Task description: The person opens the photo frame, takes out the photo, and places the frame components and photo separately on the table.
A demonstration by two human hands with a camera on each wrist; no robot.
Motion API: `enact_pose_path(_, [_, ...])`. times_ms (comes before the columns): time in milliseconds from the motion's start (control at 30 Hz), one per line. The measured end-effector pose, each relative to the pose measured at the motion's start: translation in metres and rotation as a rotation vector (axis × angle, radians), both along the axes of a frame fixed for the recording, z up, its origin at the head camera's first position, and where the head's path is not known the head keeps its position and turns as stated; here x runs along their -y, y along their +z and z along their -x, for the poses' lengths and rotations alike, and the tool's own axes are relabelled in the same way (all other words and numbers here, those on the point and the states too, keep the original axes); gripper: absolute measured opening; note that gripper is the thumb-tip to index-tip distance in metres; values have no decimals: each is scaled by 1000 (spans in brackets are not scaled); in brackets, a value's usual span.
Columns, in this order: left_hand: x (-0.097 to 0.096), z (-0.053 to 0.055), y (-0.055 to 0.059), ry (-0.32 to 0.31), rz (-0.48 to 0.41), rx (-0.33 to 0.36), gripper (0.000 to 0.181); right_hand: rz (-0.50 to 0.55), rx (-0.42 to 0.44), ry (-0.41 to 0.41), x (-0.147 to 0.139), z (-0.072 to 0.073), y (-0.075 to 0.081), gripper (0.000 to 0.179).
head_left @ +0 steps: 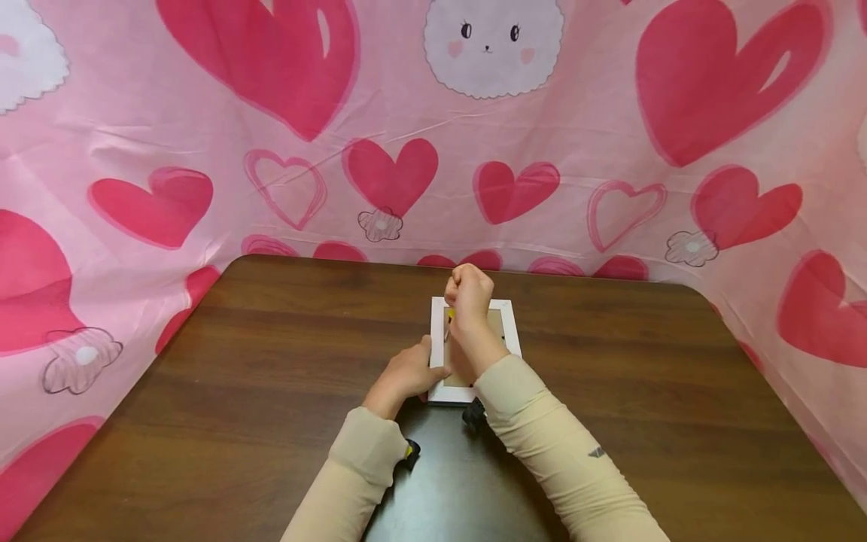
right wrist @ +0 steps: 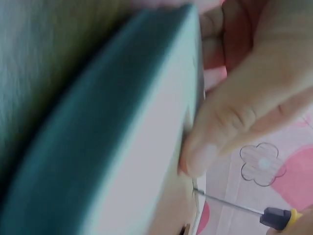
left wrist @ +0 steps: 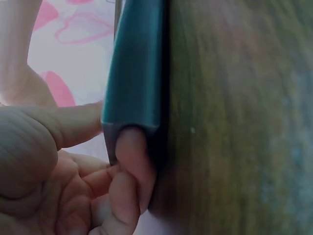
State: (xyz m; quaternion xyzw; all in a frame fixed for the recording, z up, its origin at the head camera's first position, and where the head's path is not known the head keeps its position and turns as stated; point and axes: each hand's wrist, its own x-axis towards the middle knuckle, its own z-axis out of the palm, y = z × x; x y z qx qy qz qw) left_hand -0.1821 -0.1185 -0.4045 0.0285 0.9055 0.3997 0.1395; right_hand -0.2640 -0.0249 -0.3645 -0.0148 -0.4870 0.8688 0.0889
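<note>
A picture frame [head_left: 512, 335] lies on the table with its brown backing board [head_left: 460, 373] facing up inside a white border. My left hand [head_left: 406, 369] grips its near left side, thumb over the border onto the board and fingers against the dark outer edge [left wrist: 134, 73]. In my right hand [head_left: 470, 297], fisted above the far left part of the frame, is a screwdriver [right wrist: 276, 219] with a black and yellow handle. Its thin metal shaft slants down, tip at the board's inner edge near my left thumb [right wrist: 203, 156]. The fist hides part of the board.
Small dark tabs [right wrist: 185, 229] show along the board's edge. The brown wooden table [head_left: 271, 361] extends on both sides of the frame. Behind it hangs a pink cloth [head_left: 447, 128] with hearts. Black wrist-camera pieces [head_left: 474, 414] sit below the cuffs.
</note>
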Motion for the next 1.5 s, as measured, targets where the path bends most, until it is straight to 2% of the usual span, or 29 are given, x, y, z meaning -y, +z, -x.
enact_pose_path(200, [-1,-8,0,20,-9,14,34,-13,96,77,-11,5,2,32])
enact_pose_path(333, [-1,-18,8,43,31,27,29,-10,135,155,-24,12,12,30])
enact_pose_path(433, [1,-26,16,50,71,18,31,-38,126,202,-39,22,23,31])
enact_pose_path(567, [1,-35,22,53,104,-16,38,-137,88,213,-58,34,35,22])
enact_pose_path(700, [-1,-41,20,55,115,-67,35,-260,79,165,-76,45,39,17])
enact_pose_path(833, [-3,-47,17,74,105,-93,35,-434,96,136,-98,55,39,17])
enact_pose_path(933, [-4,-51,17,111,91,-110,38,-646,94,159,-116,61,38,17])
enact_pose_path(1067, [-6,-53,17,169,89,-142,41,-1011,55,246,-133,68,36,30])
enact_pose_path(1167, [-6,-53,16,195,74,-147,41,-1286,12,351,-140,70,27,32])
enact_pose_path(1233, [-7,-54,15,197,57,-144,40,-1425,-11,409,-144,70,19,32])
enact_pose_path(1367, [-9,-55,14,165,42,-143,45,-1548,-16,486,-148,69,3,31])
enact_pose_path(1500, [-10,-54,14,114,48,-147,56,-1575,-43,520,-147,68,-5,28])
